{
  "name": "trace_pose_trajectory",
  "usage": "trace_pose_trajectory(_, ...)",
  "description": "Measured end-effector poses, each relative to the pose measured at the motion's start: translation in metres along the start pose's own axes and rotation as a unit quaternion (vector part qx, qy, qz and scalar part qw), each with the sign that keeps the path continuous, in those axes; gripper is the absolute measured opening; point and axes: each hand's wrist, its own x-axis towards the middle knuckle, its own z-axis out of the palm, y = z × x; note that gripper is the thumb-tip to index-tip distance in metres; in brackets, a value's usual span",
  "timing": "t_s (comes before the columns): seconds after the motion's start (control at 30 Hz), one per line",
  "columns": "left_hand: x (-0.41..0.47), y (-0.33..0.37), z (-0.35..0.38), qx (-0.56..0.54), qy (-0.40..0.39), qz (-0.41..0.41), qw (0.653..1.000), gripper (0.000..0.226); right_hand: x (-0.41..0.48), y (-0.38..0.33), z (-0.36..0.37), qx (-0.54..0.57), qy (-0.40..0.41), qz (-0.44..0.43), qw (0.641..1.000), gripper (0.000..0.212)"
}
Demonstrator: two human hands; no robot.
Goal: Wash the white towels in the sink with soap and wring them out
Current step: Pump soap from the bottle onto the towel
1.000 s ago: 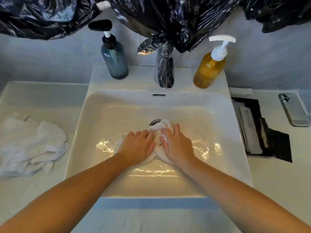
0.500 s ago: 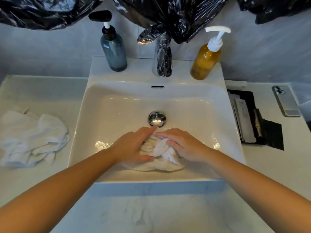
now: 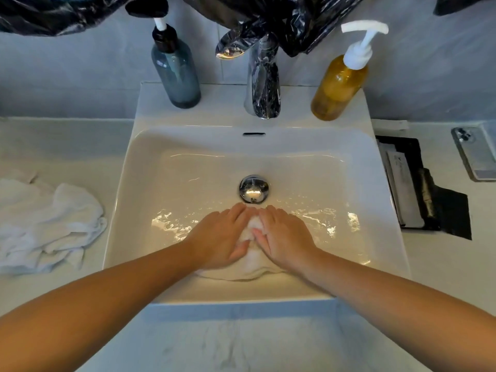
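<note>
– Hands flat, or gripping?
– Flat. Side by side, the left hand (image 3: pixel 221 234) and right hand (image 3: pixel 288 238) press down on a wet white cloth towel (image 3: pixel 252 269). Their fingers are nearly straight and the thumbs turn in against a raised fold. Neither closes round it.
– Where does it lie?
– On the floor of the white rectangular ceramic sink (image 3: pixel 139 183), towards the front wall and just short of the round chrome drain plug (image 3: pixel 253 189). It sits in shallow water, low enough, it seems, to knead against the basin.
– And the rest?
– A crumpled heap of white towels (image 3: pixel 48 224) waits on the pale surface (image 3: pixel 442 277) to the left, probably next in line. An amber pump bottle (image 3: pixel 338 87), presumably soap, stands on the back ledge beside the chrome tap (image 3: pixel 264 87). Wringing looks not yet begun.
</note>
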Motion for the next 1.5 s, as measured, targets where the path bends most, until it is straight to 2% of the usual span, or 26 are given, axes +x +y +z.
trace_pose_trajectory(0.07,0.006,0.001,0.000,-0.006,0.028,0.007,1.000,0.042,0.005,0.003,-0.003,0.017,0.023,-0.009,1.000,0.040)
trace_pose_trajectory(0.17,0.011,-0.001,-0.002,-0.031,0.039,0.010,0.999,0.028,0.012,0.002,-0.016,0.072,-0.022,0.015,0.997,0.033)
trace_pose_trajectory(0.23,0.014,-0.004,-0.009,-0.084,0.001,-0.028,0.996,0.037,0.017,0.007,-0.024,0.091,-0.067,0.031,0.993,0.033)
trace_pose_trajectory(0.33,0.005,-0.007,-0.023,-0.138,-0.062,-0.100,0.983,0.069,0.018,0.015,-0.038,0.099,-0.118,0.024,0.988,0.038)
trace_pose_trajectory(0.4,-0.008,-0.012,-0.032,-0.115,-0.102,-0.131,0.979,0.080,0.016,0.022,-0.047,0.156,-0.166,0.062,0.972,0.060)
trace_pose_trajectory(0.47,-0.019,-0.017,-0.041,-0.072,-0.170,-0.165,0.969,0.079,0.017,0.026,-0.056,0.216,-0.209,0.115,0.947,0.077)
trace_pose_trajectory(0.53,-0.025,-0.019,-0.047,-0.081,-0.217,-0.215,0.949,0.069,0.021,0.026,-0.066,0.180,-0.271,0.104,0.940,0.074)
trace_pose_trajectory(0.63,-0.029,-0.019,-0.048,-0.141,-0.195,-0.246,0.939,0.061,0.021,0.028,-0.080,0.147,-0.313,0.116,0.931,0.068)
trace_pose_trajectory(0.67,-0.030,-0.019,-0.049,-0.150,-0.185,-0.243,0.940,0.060,0.021,0.032,-0.087,0.170,-0.275,0.134,0.937,0.062)
trace_pose_trajectory(0.73,-0.029,-0.018,-0.053,-0.154,-0.164,-0.234,0.946,0.058,0.024,0.044,-0.104,0.224,-0.094,0.191,0.951,0.040)
trace_pose_trajectory(0.77,-0.027,-0.017,-0.055,-0.149,-0.156,-0.229,0.949,0.056,0.028,0.054,-0.113,0.244,0.014,0.229,0.942,0.033)
trace_pose_trajectory(0.83,-0.024,-0.016,-0.056,-0.149,-0.162,-0.234,0.947,0.049,0.045,0.079,-0.131,0.291,0.168,0.302,0.892,0.045)
trace_pose_trajectory(0.87,-0.022,-0.015,-0.056,-0.154,-0.168,-0.242,0.943,0.047,0.057,0.091,-0.139,0.324,0.196,0.324,0.867,0.060)
trace_pose_trajectory(0.93,-0.020,-0.012,-0.055,-0.163,-0.176,-0.256,0.936,0.043,0.086,0.110,-0.151,0.391,0.197,0.348,0.829,0.089)
trace_pose_trajectory(1.0,-0.021,-0.010,-0.054,-0.163,-0.172,-0.267,0.934,0.041,0.113,0.119,-0.151,0.430,0.173,0.345,0.816,0.099)
trace_pose_trajectory(1.1,-0.023,-0.007,-0.054,-0.159,-0.172,-0.281,0.931,0.042,0.134,0.118,-0.147,0.421,0.165,0.329,0.829,0.083)
trace_pose_trajectory(1.2,-0.027,-0.003,-0.063,-0.141,-0.156,-0.294,0.932,0.036,0.116,0.110,-0.155,0.399,0.168,0.298,0.851,0.077)
trace_pose_trajectory(1.27,-0.026,0.006,-0.080,-0.156,-0.064,-0.318,0.933,0.023,0.081,0.102,-0.159,0.381,0.161,0.246,0.877,0.076)
trace_pose_trajectory(1.33,-0.015,0.018,-0.103,-0.192,0.075,-0.338,0.918,0.011,0.041,0.090,-0.163,0.327,0.108,0.210,0.915,0.077)
trace_pose_trajectory(1.43,0.016,0.039,-0.134,-0.276,0.228,-0.350,0.866,0.011,-0.001,0.067,-0.161,0.189,-0.016,0.131,0.973,0.082)
trace_pose_trajectory(1.5,0.040,0.054,-0.142,-0.334,0.274,-0.342,0.834,0.015,-0.010,0.048,-0.157,0.110,-0.053,0.077,0.990,0.082)
